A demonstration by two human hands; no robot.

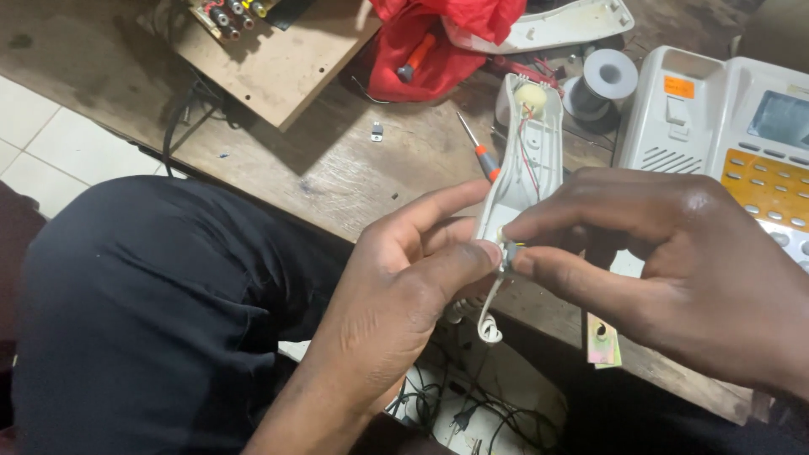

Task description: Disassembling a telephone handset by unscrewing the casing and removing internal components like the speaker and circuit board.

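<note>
Above the worn wooden workbench [337, 168], left hand [404, 278] and right hand [674, 261] pinch a small grey part [508, 255] at the opened white plastic telephone handset [527, 152], fingers closed tight.

I see my left hand [413, 270] and right hand [674, 261] pinching the lower end of an opened white phone handset [527, 152], red wires showing inside it. Its coiled cord [489, 324] hangs below my fingers. On the wooden tabletop [337, 160] a small screwdriver [479, 150] lies just beside the handset; a white desk phone [725, 126] sits to the right.
</note>
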